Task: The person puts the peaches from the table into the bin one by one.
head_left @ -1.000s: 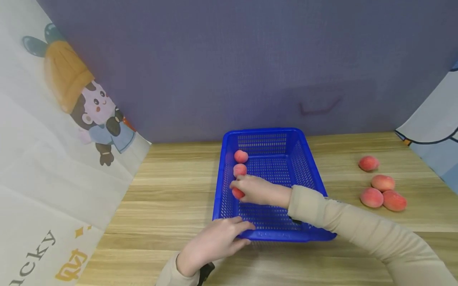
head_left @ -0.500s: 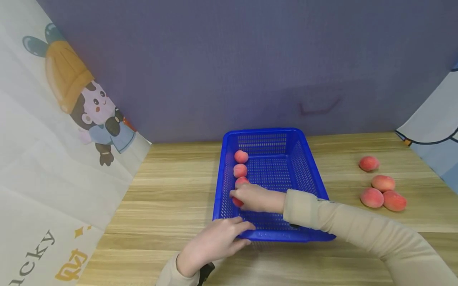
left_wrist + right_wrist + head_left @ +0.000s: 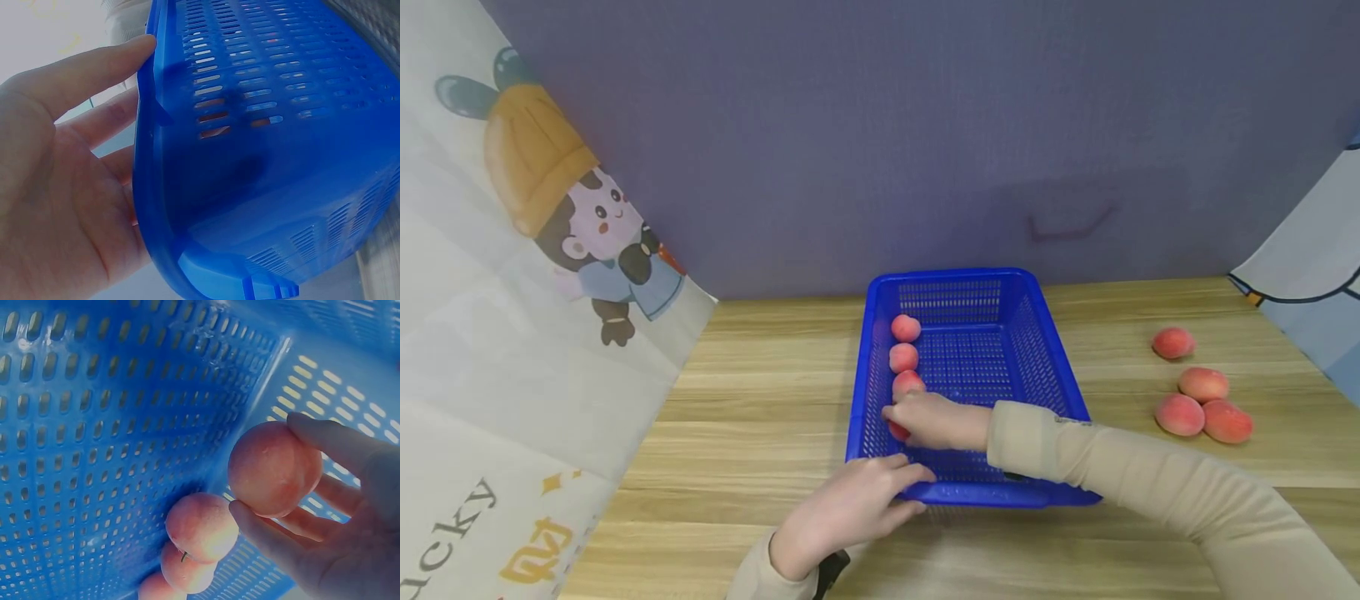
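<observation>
A blue plastic basket (image 3: pixel 1000 495) with slotted walls stands on the wooden table. My left hand (image 3: pixel 857 500) grips its rim at the near left corner; in the left wrist view the thumb and fingers lie on either side of the rim. Inside the basket, my right hand (image 3: pixel 936 420) holds a peach (image 3: pixel 273 469) between thumb and fingers, low by the left wall. Beyond that hand, a row of three peaches runs along the same wall: the far peach (image 3: pixel 906 328), the middle peach (image 3: pixel 903 358) and the nearest peach (image 3: pixel 908 383), partly covered by the hand.
Several more peaches (image 3: pixel 1204 384) lie on the table (image 3: pixel 760 417) to the right of the basket. A grey-purple panel (image 3: pixel 850 150) rises behind the table. A white printed cloth (image 3: pixel 490 317) hangs at the left, with another at the right.
My right hand has moved toward the near side of the basket with a peach in it, and the third peach of the row has come into view. My left hand has stayed on the rim.
</observation>
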`<action>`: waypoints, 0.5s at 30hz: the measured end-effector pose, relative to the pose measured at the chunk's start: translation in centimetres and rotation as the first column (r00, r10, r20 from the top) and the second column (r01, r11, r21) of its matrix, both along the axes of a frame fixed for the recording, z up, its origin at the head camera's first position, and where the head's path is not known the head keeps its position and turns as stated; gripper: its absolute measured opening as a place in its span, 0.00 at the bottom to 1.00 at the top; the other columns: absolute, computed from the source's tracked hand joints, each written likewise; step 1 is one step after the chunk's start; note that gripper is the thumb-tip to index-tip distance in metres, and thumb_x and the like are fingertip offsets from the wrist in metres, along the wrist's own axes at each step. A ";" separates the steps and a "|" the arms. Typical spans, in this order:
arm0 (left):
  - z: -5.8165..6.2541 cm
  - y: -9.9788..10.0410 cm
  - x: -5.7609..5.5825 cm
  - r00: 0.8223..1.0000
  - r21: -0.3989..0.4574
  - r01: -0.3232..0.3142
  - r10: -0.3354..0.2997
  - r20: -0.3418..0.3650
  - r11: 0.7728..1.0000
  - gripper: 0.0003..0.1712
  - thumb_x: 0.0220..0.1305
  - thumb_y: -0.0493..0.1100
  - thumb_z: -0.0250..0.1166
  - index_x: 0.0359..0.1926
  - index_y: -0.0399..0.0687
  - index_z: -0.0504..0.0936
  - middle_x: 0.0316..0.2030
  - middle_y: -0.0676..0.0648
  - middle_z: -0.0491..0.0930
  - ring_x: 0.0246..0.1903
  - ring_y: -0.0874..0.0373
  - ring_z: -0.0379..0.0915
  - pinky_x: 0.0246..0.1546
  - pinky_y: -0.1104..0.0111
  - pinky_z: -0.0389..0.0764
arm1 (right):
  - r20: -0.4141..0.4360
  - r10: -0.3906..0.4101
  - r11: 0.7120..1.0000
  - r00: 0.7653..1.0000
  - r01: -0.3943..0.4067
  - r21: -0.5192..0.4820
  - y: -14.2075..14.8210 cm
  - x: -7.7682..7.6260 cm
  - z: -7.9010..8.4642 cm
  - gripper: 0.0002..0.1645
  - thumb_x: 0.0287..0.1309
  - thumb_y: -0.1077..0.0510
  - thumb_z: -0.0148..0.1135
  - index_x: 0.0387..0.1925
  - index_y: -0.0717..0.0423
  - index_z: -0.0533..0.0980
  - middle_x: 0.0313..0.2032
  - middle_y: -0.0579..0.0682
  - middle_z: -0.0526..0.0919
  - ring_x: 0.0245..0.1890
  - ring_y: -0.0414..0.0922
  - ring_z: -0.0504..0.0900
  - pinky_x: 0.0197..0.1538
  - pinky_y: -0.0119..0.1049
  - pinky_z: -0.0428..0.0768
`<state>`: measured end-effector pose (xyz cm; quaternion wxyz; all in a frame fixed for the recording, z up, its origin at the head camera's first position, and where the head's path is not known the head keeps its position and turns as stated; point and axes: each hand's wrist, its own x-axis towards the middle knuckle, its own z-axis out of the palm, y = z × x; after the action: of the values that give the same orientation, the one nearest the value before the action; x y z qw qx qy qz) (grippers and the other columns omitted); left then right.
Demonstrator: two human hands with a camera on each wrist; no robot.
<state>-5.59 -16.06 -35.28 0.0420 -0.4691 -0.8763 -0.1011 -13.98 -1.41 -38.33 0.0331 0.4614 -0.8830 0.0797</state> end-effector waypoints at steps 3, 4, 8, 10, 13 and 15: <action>0.0 0.0 0.0 1.000 -0.003 -0.001 0.001 0.006 1.000 0.14 0.52 0.47 0.63 0.42 0.51 0.78 0.30 0.55 0.76 0.28 0.67 0.72 0.28 0.78 0.72 | 0.004 0.001 1.000 1.000 -0.001 -0.006 0.0 0.0 -0.2 0.14 0.32 0.63 0.66 0.26 0.55 0.72 0.19 0.45 0.67 0.20 0.43 0.70 0.23 0.33 0.71; 0.0 0.0 0.0 1.000 -0.003 -0.002 0.002 0.007 1.000 0.14 0.52 0.47 0.63 0.42 0.51 0.78 0.30 0.55 0.76 0.28 0.67 0.72 0.29 0.78 0.72 | 0.005 0.000 1.000 1.000 0.001 -0.007 0.0 0.0 -0.2 0.13 0.32 0.63 0.66 0.26 0.55 0.72 0.19 0.46 0.67 0.20 0.43 0.70 0.22 0.33 0.70; 0.0 0.0 0.0 1.000 -0.005 -0.008 0.008 0.009 1.000 0.14 0.53 0.47 0.63 0.42 0.52 0.78 0.30 0.56 0.76 0.29 0.67 0.73 0.29 0.77 0.73 | 0.009 -0.009 1.000 1.000 0.009 0.000 -0.1 0.0 -0.4 0.13 0.32 0.64 0.66 0.25 0.54 0.72 0.20 0.46 0.67 0.20 0.43 0.70 0.21 0.34 0.70; 0.1 0.0 0.0 1.000 -0.004 -0.009 0.009 0.010 1.000 0.14 0.53 0.47 0.63 0.42 0.52 0.78 0.30 0.56 0.76 0.29 0.67 0.73 0.29 0.77 0.73 | 0.013 -0.011 1.000 1.000 0.011 0.000 -0.1 -0.1 -0.5 0.13 0.32 0.64 0.66 0.24 0.54 0.71 0.20 0.46 0.67 0.20 0.43 0.70 0.21 0.34 0.70; 0.1 0.0 0.0 1.000 -0.003 -0.008 0.008 0.007 1.000 0.14 0.52 0.47 0.63 0.42 0.52 0.78 0.30 0.56 0.76 0.29 0.67 0.73 0.29 0.77 0.73 | 0.014 -0.015 1.000 1.000 0.015 0.000 -0.2 -0.1 -0.6 0.13 0.32 0.64 0.65 0.24 0.54 0.71 0.20 0.46 0.67 0.20 0.43 0.70 0.20 0.34 0.70; 0.1 0.0 0.0 1.000 -0.003 -0.007 0.007 0.007 1.000 0.14 0.53 0.47 0.63 0.42 0.52 0.78 0.30 0.56 0.76 0.29 0.67 0.73 0.29 0.77 0.73 | 0.008 -0.012 1.000 1.000 0.012 0.003 -0.2 -0.1 -0.7 0.12 0.32 0.64 0.65 0.24 0.54 0.71 0.20 0.47 0.67 0.20 0.43 0.70 0.21 0.33 0.70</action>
<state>-5.60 -16.02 -35.22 0.0385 -0.4658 -0.8782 -0.1015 -14.09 -1.58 -39.03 0.0291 0.4557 -0.8860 0.0800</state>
